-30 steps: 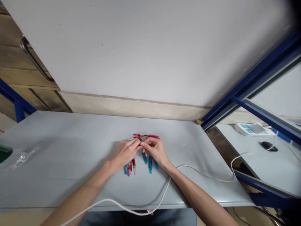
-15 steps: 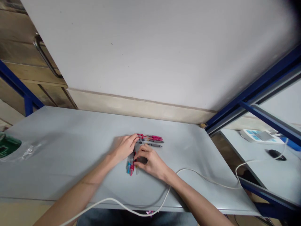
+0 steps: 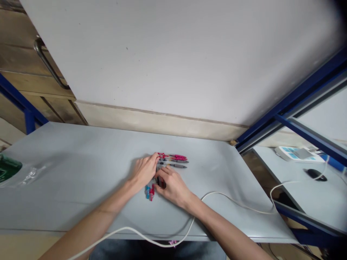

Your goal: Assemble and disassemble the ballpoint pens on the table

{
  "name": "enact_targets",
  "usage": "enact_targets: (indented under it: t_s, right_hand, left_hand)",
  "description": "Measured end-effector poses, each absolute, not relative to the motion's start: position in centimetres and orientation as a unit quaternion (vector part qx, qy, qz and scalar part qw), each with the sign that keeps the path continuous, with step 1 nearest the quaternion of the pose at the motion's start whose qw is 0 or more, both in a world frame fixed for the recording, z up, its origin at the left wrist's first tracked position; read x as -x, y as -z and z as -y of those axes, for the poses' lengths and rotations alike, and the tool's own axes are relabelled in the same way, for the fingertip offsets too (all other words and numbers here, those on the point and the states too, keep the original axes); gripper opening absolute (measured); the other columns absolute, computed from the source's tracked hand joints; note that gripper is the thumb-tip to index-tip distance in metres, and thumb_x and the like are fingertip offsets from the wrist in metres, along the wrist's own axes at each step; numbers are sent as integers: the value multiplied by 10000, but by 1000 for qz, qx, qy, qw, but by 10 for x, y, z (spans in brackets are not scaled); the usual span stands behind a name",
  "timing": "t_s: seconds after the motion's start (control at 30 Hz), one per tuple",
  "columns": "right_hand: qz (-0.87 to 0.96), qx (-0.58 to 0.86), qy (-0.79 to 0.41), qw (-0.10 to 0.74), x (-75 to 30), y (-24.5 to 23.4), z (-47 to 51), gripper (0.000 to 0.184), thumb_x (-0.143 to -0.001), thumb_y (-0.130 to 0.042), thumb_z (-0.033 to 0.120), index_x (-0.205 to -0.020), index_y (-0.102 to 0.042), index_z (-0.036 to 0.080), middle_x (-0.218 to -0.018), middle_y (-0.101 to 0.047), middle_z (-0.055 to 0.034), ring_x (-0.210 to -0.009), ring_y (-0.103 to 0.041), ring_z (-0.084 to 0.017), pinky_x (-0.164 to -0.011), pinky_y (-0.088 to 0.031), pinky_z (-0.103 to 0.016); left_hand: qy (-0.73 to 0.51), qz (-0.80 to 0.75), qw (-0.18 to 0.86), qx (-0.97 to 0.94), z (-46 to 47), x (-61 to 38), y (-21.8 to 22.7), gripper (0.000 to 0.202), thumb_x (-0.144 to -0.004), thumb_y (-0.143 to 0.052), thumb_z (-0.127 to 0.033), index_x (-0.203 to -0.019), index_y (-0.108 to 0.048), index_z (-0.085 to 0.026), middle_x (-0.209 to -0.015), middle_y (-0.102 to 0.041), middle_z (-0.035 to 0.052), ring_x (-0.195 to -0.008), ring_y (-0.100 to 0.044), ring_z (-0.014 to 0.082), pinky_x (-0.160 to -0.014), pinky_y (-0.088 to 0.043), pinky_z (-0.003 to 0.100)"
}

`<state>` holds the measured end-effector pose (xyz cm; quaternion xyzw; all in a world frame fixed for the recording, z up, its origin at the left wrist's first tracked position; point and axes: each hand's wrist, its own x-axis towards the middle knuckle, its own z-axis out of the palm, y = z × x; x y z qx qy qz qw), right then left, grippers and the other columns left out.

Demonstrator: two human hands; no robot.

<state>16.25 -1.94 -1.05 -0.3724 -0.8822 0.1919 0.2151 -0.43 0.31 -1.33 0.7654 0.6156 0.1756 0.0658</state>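
Note:
My left hand [image 3: 146,169] rests on the table with its fingers pressed together. Its fingertips are against the left ends of a row of pens: red pens [image 3: 179,157] on the far side, and grey pens [image 3: 180,166] nearer me. Just right of it, my right hand [image 3: 172,185] curls thumb and fingers around a dark, slim pen [image 3: 158,180], which is partly hidden. Below the hands, a pen with a light blue end [image 3: 147,192] and one with a red end [image 3: 151,193] lie pointing towards me, their upper parts covered by my fingers.
A white cable [image 3: 233,203] crosses the grey table [image 3: 89,173] and passes over my right forearm. A green object in clear plastic [image 3: 11,169] is at the left edge. Blue frame bars [image 3: 287,94] stand on the right; beyond are a black mouse [image 3: 316,174] and a white device [image 3: 298,154].
My right hand has drawn its fingers closer together, and a dark pen now shows between them. The left hand stays beside the row of pens. The view has shifted slightly.

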Motion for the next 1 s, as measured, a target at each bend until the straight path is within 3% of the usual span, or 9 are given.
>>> enact_targets:
  t_s: [0.1, 0.2, 0.33, 0.5, 0.73, 1.0]
  right_hand:
    - [883, 370, -186, 221, -160, 16, 21, 81, -853, -697, 130, -902, -684, 193, -824, -611, -37, -824, -521, -217, -777, -444, -327]
    - [872, 363, -214, 251, -161, 16, 22, 112, -909, -644, 106, -868, -689, 200, -856, -615, -46, -845, -539, -212, -765, -448, -317]
    - [797, 377, -274, 384, -172, 3, 15, 65, -943, -650, 192, -912, -704, 211, -948, -650, -57, -916, -590, -214, -821, -461, -332]
    - [639, 456, -343, 515, -194, -10, -6, 116, -937, -659, 312, -929, -730, 221, -929, -718, -47, -838, -625, -198, -759, -468, -319]
    - [515, 390, -557, 522, -188, -7, -8, 242, -856, -740, 417, -929, -723, 187, -998, -756, -91, -889, -708, -220, -711, -513, -300]
    - [488, 357, -601, 523, -183, -4, -5, 213, -851, -761, 379, -913, -727, 177, -945, -746, -84, -786, -713, -195, -643, -504, -272]
  left_hand:
    - [-176, -617, 69, -764, -4, 4, 12, 273, -1071, -328, -309, -1073, -590, -233, -866, -748, 52, -734, -700, 218, -578, -327, 287]
    - [-180, -615, 75, -764, -5, 6, 10, 265, -1066, -341, -304, -1072, -596, -234, -872, -751, 49, -729, -695, 213, -585, -339, 285]
    - [-227, -579, 91, -778, -7, 12, 10, 245, -1062, -367, -296, -1023, -601, -239, -904, -743, 28, -772, -688, 194, -635, -374, 273]
    - [-289, -523, 100, -795, -5, 15, 9, 279, -1070, -373, -334, -958, -607, -232, -894, -721, 6, -741, -651, 163, -660, -386, 268]
    - [-322, -475, 134, -808, -2, 13, 6, 296, -1070, -378, -344, -928, -604, -216, -853, -680, 10, -707, -597, 139, -688, -404, 257]
    - [-316, -462, 127, -819, -1, 12, 6, 276, -1062, -397, -302, -912, -611, -212, -860, -681, 9, -696, -587, 135, -675, -383, 256]
